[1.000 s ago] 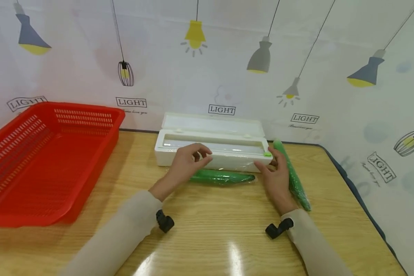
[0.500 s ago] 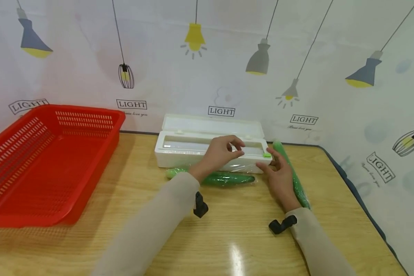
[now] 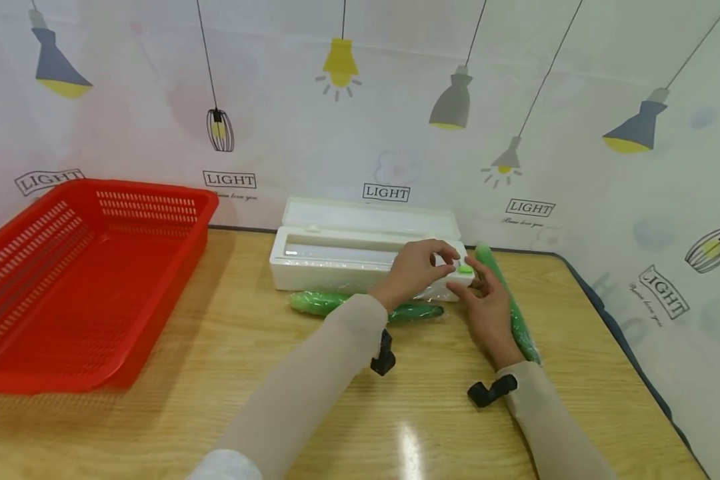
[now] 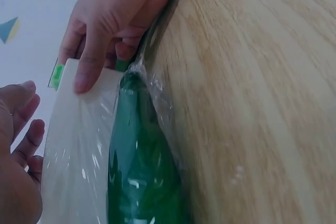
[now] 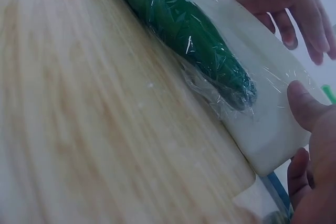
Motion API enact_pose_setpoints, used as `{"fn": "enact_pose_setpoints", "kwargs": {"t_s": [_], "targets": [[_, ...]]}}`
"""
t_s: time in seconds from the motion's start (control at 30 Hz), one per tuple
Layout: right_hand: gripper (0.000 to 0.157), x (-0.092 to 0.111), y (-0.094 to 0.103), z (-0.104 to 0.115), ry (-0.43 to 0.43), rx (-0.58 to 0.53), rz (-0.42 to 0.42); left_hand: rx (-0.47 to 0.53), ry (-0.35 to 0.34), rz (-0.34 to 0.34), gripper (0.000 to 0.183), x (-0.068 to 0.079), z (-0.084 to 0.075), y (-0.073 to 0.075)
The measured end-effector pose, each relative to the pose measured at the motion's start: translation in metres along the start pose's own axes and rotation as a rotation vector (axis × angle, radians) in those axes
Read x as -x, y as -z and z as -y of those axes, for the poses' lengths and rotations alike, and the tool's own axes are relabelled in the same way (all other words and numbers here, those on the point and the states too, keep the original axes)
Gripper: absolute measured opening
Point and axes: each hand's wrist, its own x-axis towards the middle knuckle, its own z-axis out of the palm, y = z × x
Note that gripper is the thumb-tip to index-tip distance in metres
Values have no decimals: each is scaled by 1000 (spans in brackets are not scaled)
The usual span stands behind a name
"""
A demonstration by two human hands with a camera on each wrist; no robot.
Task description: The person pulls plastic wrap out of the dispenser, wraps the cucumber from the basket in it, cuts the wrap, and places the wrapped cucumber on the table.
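A white cling film dispenser (image 3: 336, 275) stands at the back of the table, its lid (image 3: 366, 217) raised. Clear film drapes down its front. My right hand (image 3: 489, 313) grips the dispenser's right end, thumb on the front face, fingers round the end. Above the dispenser's right part hovers my left hand (image 3: 420, 267), fingers loosely bent with nothing seen between them, close to the green slider (image 3: 465, 269). In front of the dispenser lies a film-wrapped cucumber (image 3: 318, 303), partly hidden by my left wrist. The left wrist view shows the cucumber's dark tip (image 4: 134, 85) wrapped in film.
A second wrapped cucumber (image 3: 519, 330) lies right of the dispenser, partly behind my right hand. A red plastic basket (image 3: 126, 347) takes up the table's left side. Behind the wooden table (image 3: 444, 427) hangs a lamp-patterned cloth (image 3: 288, 100).
My left hand has moved right along the dispenser, from its middle to near the green slider. My right hand keeps its hold on the right end.
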Motion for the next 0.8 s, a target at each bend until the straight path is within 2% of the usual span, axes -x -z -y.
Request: {"fn": "enact_pose_setpoints", "kwargs": {"t_s": [0.2, 0.37, 0.47, 0.67, 0.8], "targets": [[56, 1, 2, 1, 19, -15, 19, -48, 38, 38, 18, -7, -8, -11], [53, 0, 4, -1, 118, 38, 22, -95, 48, 46, 17, -10, -11, -17], [50, -4, 4, -11, 170, 57, 23, -149, 52, 36, 18, -12, -11, -20], [50, -12, 3, -34, 141, 43, 14, -240, 92, 16, 21, -12, -12, -24], [50, -13, 3, -35, 151, 39, 14, -298, 59, 13, 22, -13, -13, -26]]}}
